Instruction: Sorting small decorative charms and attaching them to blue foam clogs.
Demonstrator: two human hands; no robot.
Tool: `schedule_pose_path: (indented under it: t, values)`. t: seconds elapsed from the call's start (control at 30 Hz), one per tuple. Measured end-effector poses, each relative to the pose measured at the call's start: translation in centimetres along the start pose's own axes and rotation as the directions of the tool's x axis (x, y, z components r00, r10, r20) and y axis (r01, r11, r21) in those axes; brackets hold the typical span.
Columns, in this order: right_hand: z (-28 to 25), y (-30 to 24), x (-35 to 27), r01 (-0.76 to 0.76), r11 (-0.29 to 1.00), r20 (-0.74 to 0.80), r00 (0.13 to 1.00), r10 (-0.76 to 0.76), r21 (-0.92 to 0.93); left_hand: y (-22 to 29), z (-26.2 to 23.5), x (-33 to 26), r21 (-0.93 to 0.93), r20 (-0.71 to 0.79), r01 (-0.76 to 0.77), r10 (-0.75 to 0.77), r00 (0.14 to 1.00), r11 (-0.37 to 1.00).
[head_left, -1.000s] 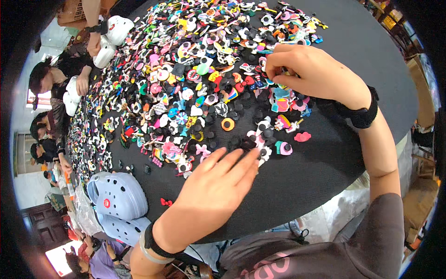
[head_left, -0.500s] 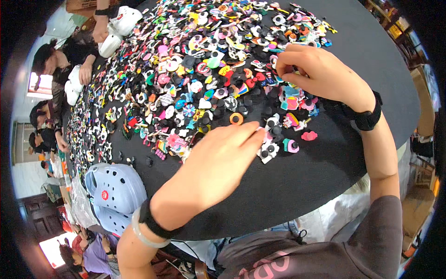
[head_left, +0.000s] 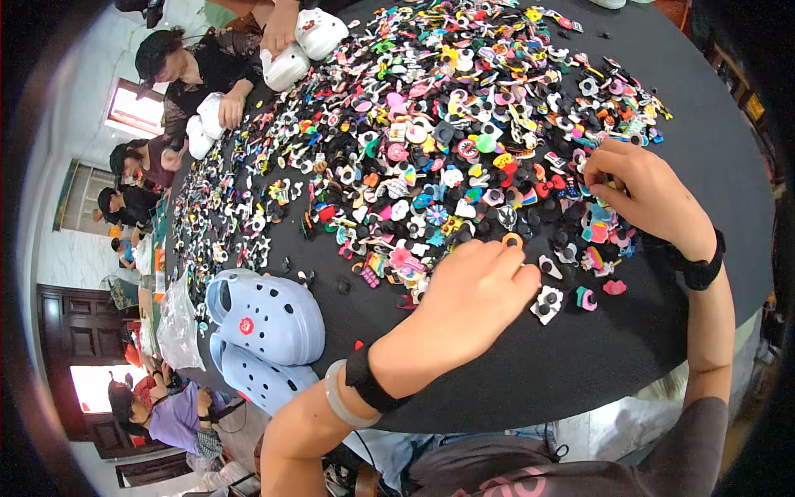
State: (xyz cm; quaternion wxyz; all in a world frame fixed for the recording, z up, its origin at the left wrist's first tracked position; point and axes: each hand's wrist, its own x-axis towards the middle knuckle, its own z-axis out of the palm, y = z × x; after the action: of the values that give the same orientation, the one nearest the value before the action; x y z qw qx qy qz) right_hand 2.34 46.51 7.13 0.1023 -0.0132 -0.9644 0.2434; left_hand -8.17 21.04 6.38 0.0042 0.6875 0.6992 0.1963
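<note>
The person works at a black bench [head_left: 513, 389] that is covered with a very large spread of small colourful shoe charms [head_left: 431, 149]. The left hand [head_left: 476, 302] lies palm down at the near edge of the spread. Its fingers [head_left: 517, 269] are bent over some charms close to an orange ring charm [head_left: 513, 240], but the back of the hand hides whether they grasp one. The right hand [head_left: 642, 190] is further away, at the right side of the spread. Its fingers [head_left: 598, 180] are pinched together on the charms there; the piece between them is too small to tell.

As a judgement, the sorting is far from finished: almost all charms lie mixed and loose on the bench, with no separate groups visible, and only a few pieces, such as a pink lips charm [head_left: 614, 287] and a white and black charm [head_left: 546, 303], lie a little apart toward the near edge.

No real container stands on the bench. Two light blue clogs [head_left: 265, 319] lie at the near left edge, one partly on the other, and the upper one carries one small red charm [head_left: 246, 325] in a hole; the other holes look empty. Just beside them lies a clear plastic bag [head_left: 178, 327]; its content is not clear. At the far end, other people hold white clogs [head_left: 302, 45].
</note>
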Motion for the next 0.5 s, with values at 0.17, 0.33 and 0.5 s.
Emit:
schedule_pose_path:
  t: [0.17,0.33,0.5]
  values:
    - [0.1,0.5,-0.3,0.0,1.0,-0.005,1.0,0.0,-0.01,-0.5,-0.8,-1.6,0.07,0.011,-0.009,0.009,1.0,0.998]
    - [0.6,1.3,-0.1,0.059,0.998,-0.016,0.998,-0.059,-0.023,-0.2,-1.8,-3.6,0.067,0.074,0.015,-0.02,0.997,0.998]
    - [0.7,1.6,0.0,0.114,0.992,-0.033,0.993,-0.116,-0.047,-0.3,-1.7,-4.7,0.091,0.073,-0.001,-0.005,0.997,0.996]
